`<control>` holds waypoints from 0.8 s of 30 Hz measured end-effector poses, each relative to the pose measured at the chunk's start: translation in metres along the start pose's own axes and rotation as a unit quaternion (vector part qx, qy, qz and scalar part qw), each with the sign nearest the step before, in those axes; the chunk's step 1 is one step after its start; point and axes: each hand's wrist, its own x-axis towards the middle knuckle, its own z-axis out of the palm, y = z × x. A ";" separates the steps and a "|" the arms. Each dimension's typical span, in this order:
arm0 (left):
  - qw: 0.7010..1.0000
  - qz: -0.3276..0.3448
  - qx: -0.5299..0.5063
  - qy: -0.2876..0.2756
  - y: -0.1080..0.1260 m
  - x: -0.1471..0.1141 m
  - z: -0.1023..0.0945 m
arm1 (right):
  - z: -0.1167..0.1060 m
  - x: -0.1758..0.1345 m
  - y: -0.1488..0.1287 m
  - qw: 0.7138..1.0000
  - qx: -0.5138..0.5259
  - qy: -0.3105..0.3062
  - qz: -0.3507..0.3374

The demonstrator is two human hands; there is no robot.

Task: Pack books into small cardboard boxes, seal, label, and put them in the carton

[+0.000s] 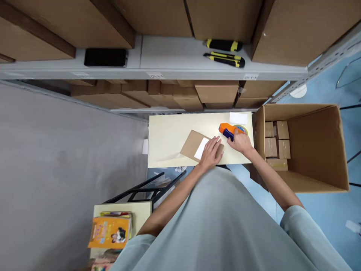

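Observation:
A small brown cardboard box [189, 146] with a white label [200, 149] lies at an angle on the pale table [166, 131]. My left hand [210, 153] rests on its right part, fingers stretched out over the cardboard. Just right of the box, my right hand [240, 142] is closed round the handle of an orange and dark blue tape dispenser [227, 128]. Its roll of tape [241, 129] shows beside my knuckles. The dispenser's front end points left and appears apart from the box. Part of the handle is hidden by my fingers.
White paper [238, 118] lies at the table's back right. To the right stands a large open carton [317, 139] with several small boxes [278, 143] inside. Ahead, a shelf [169, 56] carries cartons, utility knives [225, 58] and a black phone-like object [105, 57]. Books [108, 231] lie behind left.

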 end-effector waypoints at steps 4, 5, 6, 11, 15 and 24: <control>0.996 0.054 -0.009 0.068 0.009 0.018 -0.036 | -0.034 -0.003 -0.028 0.999 0.023 0.017 -0.044; 0.994 0.064 -0.007 0.090 0.009 0.023 -0.048 | -0.044 -0.002 -0.036 0.997 0.024 0.030 -0.061; 0.991 0.074 -0.004 0.114 0.006 0.028 -0.060 | -0.055 -0.001 -0.044 0.995 0.026 0.048 -0.080; 0.965 0.129 0.017 0.227 -0.017 0.053 -0.131 | -0.111 0.019 -0.091 0.964 0.052 0.167 -0.198; 0.952 0.140 0.031 0.271 -0.041 0.081 -0.192 | -0.158 0.056 -0.134 0.946 0.056 0.205 -0.243; 0.987 0.049 0.065 0.135 -0.090 0.154 -0.276 | -0.234 0.150 -0.195 0.968 -0.011 0.194 -0.158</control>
